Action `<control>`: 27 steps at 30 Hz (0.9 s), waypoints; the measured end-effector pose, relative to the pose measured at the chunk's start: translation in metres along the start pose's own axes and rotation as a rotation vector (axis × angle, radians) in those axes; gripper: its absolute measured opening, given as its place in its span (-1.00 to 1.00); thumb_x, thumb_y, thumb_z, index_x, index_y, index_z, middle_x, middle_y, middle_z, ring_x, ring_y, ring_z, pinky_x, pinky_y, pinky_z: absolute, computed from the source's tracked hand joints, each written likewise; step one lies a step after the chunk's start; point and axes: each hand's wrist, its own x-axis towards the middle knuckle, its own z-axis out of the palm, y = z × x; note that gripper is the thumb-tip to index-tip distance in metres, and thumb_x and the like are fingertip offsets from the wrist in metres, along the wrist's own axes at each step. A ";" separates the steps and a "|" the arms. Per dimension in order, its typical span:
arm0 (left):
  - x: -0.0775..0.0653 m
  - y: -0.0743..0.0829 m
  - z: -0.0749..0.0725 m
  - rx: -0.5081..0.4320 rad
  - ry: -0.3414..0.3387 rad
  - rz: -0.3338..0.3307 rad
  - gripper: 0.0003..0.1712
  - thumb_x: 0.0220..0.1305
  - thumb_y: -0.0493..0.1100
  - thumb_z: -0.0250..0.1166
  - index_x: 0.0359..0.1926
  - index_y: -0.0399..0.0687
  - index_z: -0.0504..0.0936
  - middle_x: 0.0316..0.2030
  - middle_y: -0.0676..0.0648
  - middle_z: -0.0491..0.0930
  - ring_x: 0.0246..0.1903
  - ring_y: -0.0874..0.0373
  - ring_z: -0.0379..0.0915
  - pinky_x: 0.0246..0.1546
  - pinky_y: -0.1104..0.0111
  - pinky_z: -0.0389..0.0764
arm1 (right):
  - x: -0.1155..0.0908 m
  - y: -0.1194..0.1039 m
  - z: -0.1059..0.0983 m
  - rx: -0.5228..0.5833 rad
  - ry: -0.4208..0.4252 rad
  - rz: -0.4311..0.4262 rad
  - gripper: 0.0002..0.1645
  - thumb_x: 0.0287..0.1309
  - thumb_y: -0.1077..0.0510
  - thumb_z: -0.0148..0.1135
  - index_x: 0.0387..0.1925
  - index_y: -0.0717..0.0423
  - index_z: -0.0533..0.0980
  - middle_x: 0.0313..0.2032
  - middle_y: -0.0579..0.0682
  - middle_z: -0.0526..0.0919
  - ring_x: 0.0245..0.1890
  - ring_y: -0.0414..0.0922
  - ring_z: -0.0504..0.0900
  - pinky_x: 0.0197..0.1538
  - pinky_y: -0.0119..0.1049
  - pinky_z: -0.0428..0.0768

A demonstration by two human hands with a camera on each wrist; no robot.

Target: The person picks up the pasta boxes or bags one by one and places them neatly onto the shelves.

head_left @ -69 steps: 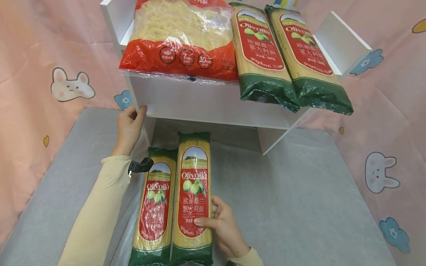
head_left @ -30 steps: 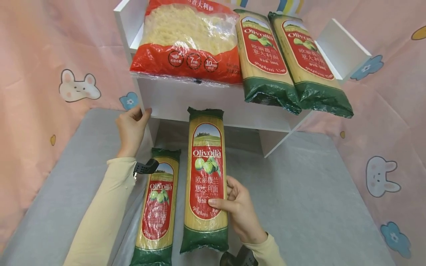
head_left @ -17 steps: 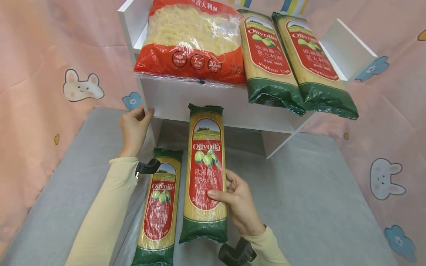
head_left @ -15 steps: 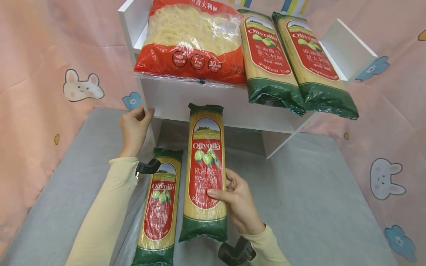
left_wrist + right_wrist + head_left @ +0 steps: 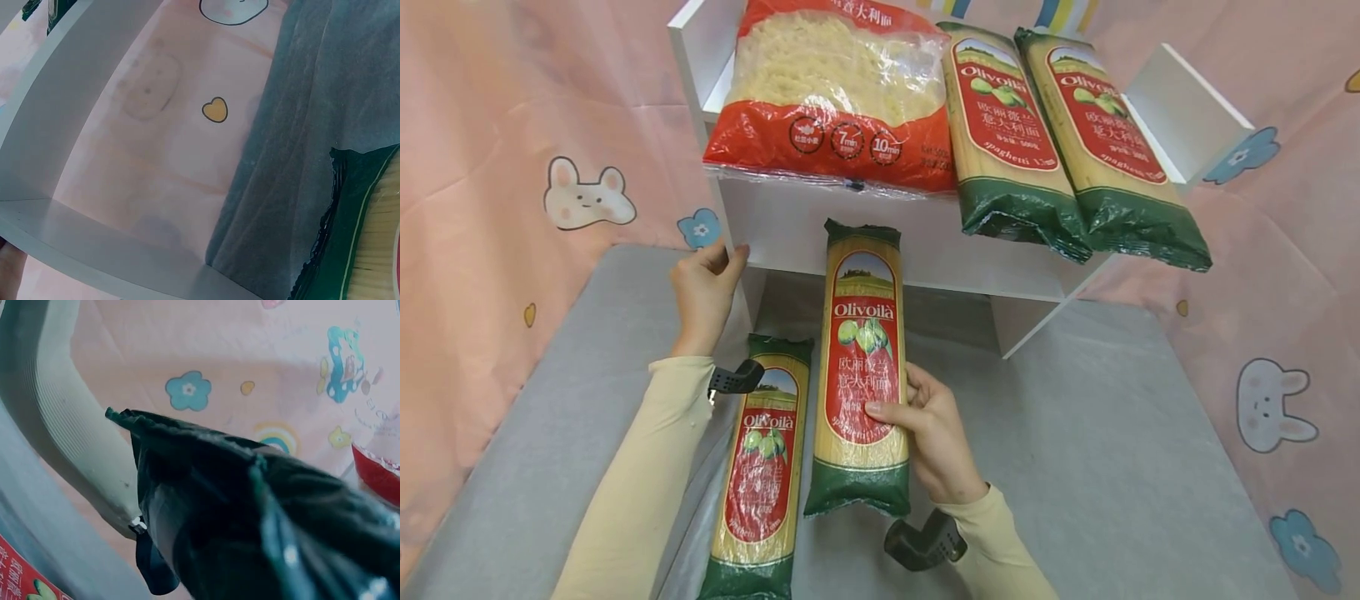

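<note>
My right hand [image 5: 932, 425] grips a spaghetti pack [image 5: 857, 375] by its right edge, thumb across the red label. The pack's top end overlaps the lower board of the white shelf [image 5: 782, 225] in the head view. Its dark green end [image 5: 206, 506] fills much of the right wrist view, where the hand is hidden. With thumb and fingers, my left hand [image 5: 703, 296] holds the shelf's left upright near that board. A second spaghetti pack [image 5: 763, 475] lies on the grey surface below; its green end [image 5: 356, 219] shows in the left wrist view.
On the upper level sit a red bag of pasta [image 5: 835, 100] and two more spaghetti packs, one in the middle [image 5: 1007, 125] and one at the right [image 5: 1105, 142], their green ends jutting past the front edge. A pink patterned curtain [image 5: 1285, 292] surrounds the grey surface [image 5: 1097, 467].
My right hand has lifted the spaghetti pack from beside the other one, up and slightly right toward the lower board. My left hand keeps its hold on the upright.
</note>
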 end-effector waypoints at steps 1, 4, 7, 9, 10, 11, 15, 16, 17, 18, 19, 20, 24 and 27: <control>0.000 0.000 0.000 0.001 0.001 0.001 -0.69 0.26 -0.18 0.27 0.00 -0.19 0.64 -0.22 -0.23 0.66 -0.26 -0.05 0.63 -0.37 0.69 0.40 | 0.001 0.000 0.000 0.005 0.004 0.000 -0.36 -0.01 0.45 0.21 0.16 0.42 0.27 -0.23 0.16 0.66 -0.30 -0.03 0.68 -0.24 -0.17 0.61; 0.000 -0.001 0.001 -0.004 0.003 0.005 -0.68 0.26 -0.19 0.27 0.00 -0.21 0.64 -0.22 -0.23 0.66 -0.26 -0.03 0.63 -0.37 0.70 0.40 | 0.004 0.001 0.000 0.018 0.022 0.001 -0.37 0.00 0.45 0.21 0.17 0.40 0.29 -0.22 0.18 0.65 -0.29 -0.01 0.68 -0.23 -0.16 0.61; 0.000 -0.002 0.001 -0.007 0.007 0.010 -0.68 0.26 -0.20 0.27 0.01 -0.22 0.63 -0.21 -0.23 0.65 -0.25 -0.02 0.63 -0.36 0.70 0.40 | 0.007 0.001 0.001 0.025 0.033 0.004 -0.37 0.01 0.45 0.20 0.17 0.39 0.29 -0.20 0.19 0.65 -0.27 -0.01 0.67 -0.22 -0.15 0.61; 0.000 -0.002 0.001 -0.006 0.008 0.009 -0.68 0.25 -0.20 0.27 0.01 -0.21 0.62 -0.20 -0.23 0.65 -0.24 -0.03 0.63 -0.35 0.70 0.41 | 0.008 0.000 0.002 0.028 0.038 0.005 -0.37 0.02 0.44 0.20 0.18 0.39 0.28 -0.19 0.19 0.64 -0.26 -0.01 0.67 -0.21 -0.15 0.61; 0.000 -0.002 0.001 -0.006 0.008 0.007 -0.68 0.25 -0.19 0.27 0.01 -0.21 0.63 -0.20 -0.23 0.65 -0.24 -0.03 0.63 -0.35 0.70 0.41 | 0.010 0.000 0.002 0.028 0.040 0.004 -0.37 0.02 0.44 0.20 0.18 0.39 0.28 -0.18 0.18 0.64 -0.25 -0.01 0.67 -0.21 -0.15 0.61; 0.000 -0.002 0.001 -0.006 0.008 0.007 -0.68 0.25 -0.19 0.27 0.01 -0.21 0.63 -0.20 -0.23 0.65 -0.23 -0.04 0.63 -0.34 0.70 0.41 | 0.011 -0.001 0.002 0.030 0.043 0.002 -0.38 0.03 0.43 0.20 0.18 0.39 0.28 -0.18 0.18 0.64 -0.25 -0.01 0.67 -0.21 -0.15 0.61; 0.000 -0.003 0.001 0.001 0.009 0.005 -0.69 0.26 -0.19 0.27 0.00 -0.22 0.64 -0.23 -0.23 0.66 -0.27 -0.03 0.63 -0.37 0.69 0.40 | 0.019 -0.002 0.005 0.051 0.055 -0.008 -0.40 0.05 0.42 0.20 0.17 0.37 0.30 -0.17 0.18 0.63 -0.24 -0.02 0.67 -0.19 -0.16 0.61; 0.000 -0.003 0.001 0.005 0.008 0.004 -0.69 0.26 -0.18 0.27 -0.01 -0.22 0.64 -0.23 -0.23 0.66 -0.27 -0.01 0.63 -0.38 0.69 0.40 | 0.021 -0.002 0.005 0.057 0.058 -0.011 -0.41 0.05 0.41 0.20 0.16 0.36 0.31 -0.17 0.17 0.63 -0.23 -0.02 0.67 -0.19 -0.17 0.61; 0.000 -0.003 0.001 0.010 0.008 0.005 -0.69 0.26 -0.18 0.27 -0.01 -0.22 0.64 -0.24 -0.23 0.66 -0.28 0.00 0.64 -0.38 0.68 0.40 | 0.023 -0.003 0.006 0.062 0.063 -0.011 -0.42 0.05 0.41 0.20 0.16 0.35 0.31 -0.17 0.18 0.64 -0.24 -0.02 0.67 -0.19 -0.17 0.61; 0.000 -0.003 0.001 0.013 0.008 0.005 -0.69 0.25 -0.18 0.27 -0.01 -0.22 0.64 -0.25 -0.23 0.66 -0.29 0.00 0.64 -0.39 0.68 0.40 | 0.026 -0.003 0.006 0.068 0.066 -0.011 -0.42 0.05 0.41 0.20 0.15 0.35 0.31 -0.17 0.18 0.63 -0.24 -0.02 0.67 -0.19 -0.17 0.61; 0.000 -0.003 0.001 0.017 0.008 0.006 -0.68 0.25 -0.18 0.27 -0.01 -0.22 0.64 -0.24 -0.23 0.66 -0.28 0.00 0.64 -0.38 0.69 0.40 | 0.028 -0.003 0.007 0.072 0.071 -0.010 -0.43 0.05 0.41 0.20 0.14 0.35 0.32 -0.17 0.18 0.63 -0.24 -0.02 0.67 -0.19 -0.18 0.61; 0.000 -0.003 0.001 0.017 0.007 0.007 -0.68 0.25 -0.17 0.27 -0.01 -0.22 0.64 -0.24 -0.23 0.66 -0.28 0.00 0.64 -0.38 0.69 0.40 | 0.030 -0.003 0.007 0.074 0.076 -0.007 -0.43 0.04 0.41 0.21 0.14 0.35 0.32 -0.17 0.18 0.63 -0.25 -0.02 0.67 -0.19 -0.18 0.61; 0.000 -0.003 0.001 0.018 0.002 0.008 -0.67 0.26 -0.17 0.27 0.01 -0.20 0.63 -0.22 -0.23 0.66 -0.24 -0.03 0.63 -0.34 0.69 0.41 | 0.038 -0.005 0.009 0.086 0.103 0.002 -0.43 0.03 0.42 0.22 0.13 0.34 0.33 -0.16 0.20 0.61 -0.25 -0.03 0.67 -0.19 -0.19 0.60; -0.001 -0.002 0.000 0.016 -0.003 0.002 -0.67 0.27 -0.16 0.26 0.02 -0.19 0.62 -0.20 -0.22 0.65 -0.22 -0.02 0.63 -0.32 0.68 0.42 | 0.044 -0.006 0.010 0.078 0.112 0.004 -0.44 0.05 0.40 0.23 0.13 0.33 0.33 -0.14 0.20 0.60 -0.24 -0.03 0.66 -0.17 -0.18 0.60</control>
